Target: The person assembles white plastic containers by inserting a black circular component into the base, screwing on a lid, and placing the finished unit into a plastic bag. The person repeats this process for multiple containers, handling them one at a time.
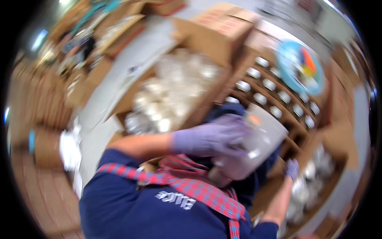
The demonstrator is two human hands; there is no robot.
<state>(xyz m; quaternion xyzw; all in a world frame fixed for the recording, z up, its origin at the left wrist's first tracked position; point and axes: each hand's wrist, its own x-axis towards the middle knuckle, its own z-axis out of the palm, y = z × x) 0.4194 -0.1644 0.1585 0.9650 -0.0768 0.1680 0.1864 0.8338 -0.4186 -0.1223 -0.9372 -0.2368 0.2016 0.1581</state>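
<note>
My left hand (225,135), in a purple knit glove, is wrapped round a large translucent, roughly cylindrical vessel (264,145) held tilted before my chest. Its exact kind is lost in the motion blur; an orange spot shows near its upper end. Off to the right, my gloved right hand (292,169) is at the side of a carton with cardboard dividers (293,134), its fingers too small and smeared to read. Several containers with silvery tops (269,84) stand in that carton's compartments, and some near compartments look dark.
A light-blue basin (281,65) holding colourful items rests over the divided carton's far side. On the left, an open box (129,93) is full of clear and whitish pieces. Another open box (344,157) with clear pieces is at right. Stacked cardboard (43,99) lines the left.
</note>
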